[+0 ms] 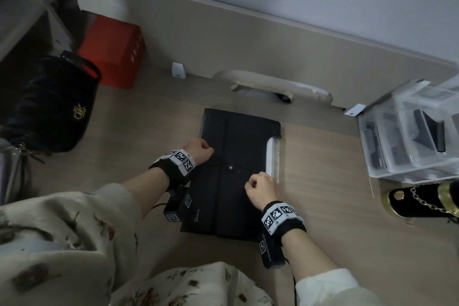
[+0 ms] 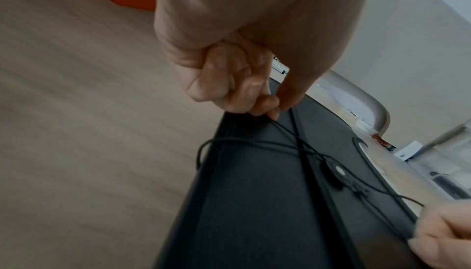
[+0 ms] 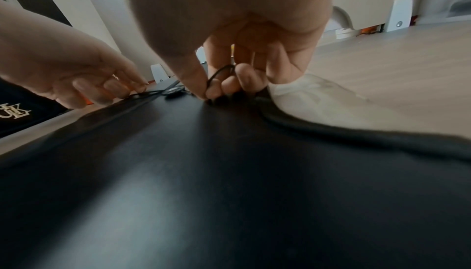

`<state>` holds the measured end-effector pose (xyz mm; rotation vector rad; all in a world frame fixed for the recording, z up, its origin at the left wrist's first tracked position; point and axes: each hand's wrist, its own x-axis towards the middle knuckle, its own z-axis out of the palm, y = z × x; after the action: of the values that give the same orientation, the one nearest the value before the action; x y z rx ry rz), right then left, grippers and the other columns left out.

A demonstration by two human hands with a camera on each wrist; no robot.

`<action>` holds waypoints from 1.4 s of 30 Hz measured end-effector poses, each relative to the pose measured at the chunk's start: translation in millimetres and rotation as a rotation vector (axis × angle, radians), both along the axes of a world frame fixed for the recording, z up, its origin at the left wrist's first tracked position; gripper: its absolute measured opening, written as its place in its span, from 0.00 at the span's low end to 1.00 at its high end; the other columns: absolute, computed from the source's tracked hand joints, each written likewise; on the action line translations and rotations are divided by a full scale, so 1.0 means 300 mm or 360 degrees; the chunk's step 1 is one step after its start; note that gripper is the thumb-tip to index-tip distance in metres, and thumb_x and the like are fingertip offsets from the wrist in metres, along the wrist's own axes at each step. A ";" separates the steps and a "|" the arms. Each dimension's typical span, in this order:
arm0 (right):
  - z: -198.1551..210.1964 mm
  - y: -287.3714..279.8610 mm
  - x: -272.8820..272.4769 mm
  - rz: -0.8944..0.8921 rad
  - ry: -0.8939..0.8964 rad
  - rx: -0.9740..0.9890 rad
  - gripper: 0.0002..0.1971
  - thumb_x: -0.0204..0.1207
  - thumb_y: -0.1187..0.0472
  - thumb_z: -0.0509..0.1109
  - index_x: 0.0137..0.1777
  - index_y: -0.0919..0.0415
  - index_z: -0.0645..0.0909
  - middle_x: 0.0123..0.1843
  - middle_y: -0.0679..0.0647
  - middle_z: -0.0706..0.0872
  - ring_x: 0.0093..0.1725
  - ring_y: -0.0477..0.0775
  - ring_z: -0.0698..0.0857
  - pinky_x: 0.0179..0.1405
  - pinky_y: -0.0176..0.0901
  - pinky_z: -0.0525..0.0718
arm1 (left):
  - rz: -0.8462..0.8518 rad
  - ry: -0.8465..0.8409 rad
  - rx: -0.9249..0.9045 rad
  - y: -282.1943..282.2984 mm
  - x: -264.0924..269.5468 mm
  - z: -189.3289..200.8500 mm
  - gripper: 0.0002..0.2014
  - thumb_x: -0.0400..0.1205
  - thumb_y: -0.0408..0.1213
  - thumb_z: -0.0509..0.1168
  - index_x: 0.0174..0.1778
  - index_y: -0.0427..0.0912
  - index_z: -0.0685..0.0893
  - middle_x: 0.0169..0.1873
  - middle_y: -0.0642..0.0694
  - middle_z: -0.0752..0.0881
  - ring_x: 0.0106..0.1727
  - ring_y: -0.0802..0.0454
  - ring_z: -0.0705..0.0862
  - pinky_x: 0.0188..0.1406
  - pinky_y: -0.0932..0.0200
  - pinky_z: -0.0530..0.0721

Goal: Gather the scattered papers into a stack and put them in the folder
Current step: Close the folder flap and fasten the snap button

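Black and closed, the folder [image 1: 233,169] lies flat on the wooden table [image 1: 347,206], with its long axis running from the near side to the far side, a little tilted. No loose papers are visible on the table; a pale strip at the right edge of the folder may be their edge or a clear spine, I cannot tell which. A thin black cord [image 2: 267,146] crosses the cover from left to right and passes around a small round button [image 1: 230,168] in the middle. The left hand [image 1: 198,150] is at the left edge of the folder, and its thumb and forefinger pinch one end of the cord while the other fingers are curled in. The right hand [image 1: 260,187] is on the cover, to the right of the button and nearer to the person; its thumb and fingertips pinch the other part of the cord, where a small loop [image 3: 221,73] stands up between the fingers. The button therefore lies between the two hands, and the right hand seems closer to it. I judge that the papers are already inside and the step now is to fasten the cord around the button, so the next movement probably turns around that button.
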<state>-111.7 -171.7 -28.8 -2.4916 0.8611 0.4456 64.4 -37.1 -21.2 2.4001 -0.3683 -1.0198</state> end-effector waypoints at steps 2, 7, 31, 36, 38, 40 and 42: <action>0.005 0.008 -0.004 -0.0016 -0.0024 0.0032 0.12 0.78 0.56 0.63 0.33 0.56 0.75 0.42 0.48 0.75 0.42 0.52 0.77 0.39 0.42 0.74 | -0.0009 0.0003 0.0009 0.006 -0.005 0.005 0.13 0.83 0.44 0.62 0.57 0.40 0.84 0.55 0.41 0.85 0.57 0.45 0.83 0.54 0.56 0.78; 0.021 0.041 -0.031 0.0071 0.0051 0.0023 0.17 0.79 0.54 0.61 0.28 0.52 0.70 0.45 0.49 0.78 0.42 0.54 0.79 0.40 0.44 0.77 | -0.0047 0.0050 0.0040 0.024 -0.019 0.007 0.13 0.82 0.45 0.63 0.56 0.42 0.83 0.54 0.43 0.85 0.55 0.47 0.83 0.50 0.57 0.79; 0.040 0.149 0.001 0.0256 0.0114 0.0811 0.12 0.76 0.44 0.65 0.44 0.49 0.86 0.29 0.48 0.85 0.34 0.50 0.85 0.42 0.48 0.83 | -0.0474 0.0183 0.0235 -0.004 -0.152 0.026 0.14 0.81 0.45 0.65 0.30 0.48 0.85 0.24 0.52 0.80 0.27 0.57 0.78 0.29 0.64 0.76; 0.018 0.097 -0.039 -0.0050 -0.0393 0.0848 0.03 0.76 0.51 0.69 0.44 0.44 0.85 0.28 0.53 0.86 0.29 0.44 0.84 0.41 0.47 0.84 | -0.0640 0.0373 0.0425 0.031 -0.141 0.043 0.11 0.78 0.40 0.67 0.30 0.46 0.86 0.22 0.50 0.78 0.23 0.55 0.74 0.24 0.65 0.73; 0.006 0.083 -0.043 -0.0214 -0.0490 0.0816 0.05 0.78 0.54 0.68 0.44 0.41 0.83 0.26 0.50 0.85 0.26 0.39 0.81 0.38 0.46 0.82 | -0.0647 0.0390 0.0513 0.050 -0.124 0.058 0.08 0.79 0.39 0.67 0.37 0.43 0.90 0.20 0.52 0.78 0.23 0.56 0.73 0.24 0.66 0.73; -0.004 0.072 -0.039 -0.0294 -0.0508 0.0724 0.08 0.79 0.53 0.66 0.42 0.37 0.80 0.26 0.46 0.86 0.26 0.40 0.81 0.39 0.48 0.85 | -0.0593 0.0391 0.0555 0.068 -0.085 0.076 0.10 0.80 0.39 0.66 0.47 0.38 0.91 0.22 0.51 0.78 0.24 0.56 0.74 0.23 0.67 0.73; -0.012 0.063 -0.033 -0.0321 -0.0507 0.0657 0.10 0.80 0.52 0.65 0.40 0.35 0.79 0.28 0.44 0.86 0.33 0.43 0.84 0.44 0.49 0.86 | -0.0450 0.0333 0.0559 0.087 -0.033 0.097 0.09 0.80 0.38 0.66 0.46 0.36 0.88 0.26 0.49 0.78 0.26 0.54 0.75 0.22 0.66 0.73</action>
<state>-121.7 -152.9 -32.4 -2.0028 0.7878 0.1325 54.4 -11.0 8.0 2.5585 -0.4970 -1.5612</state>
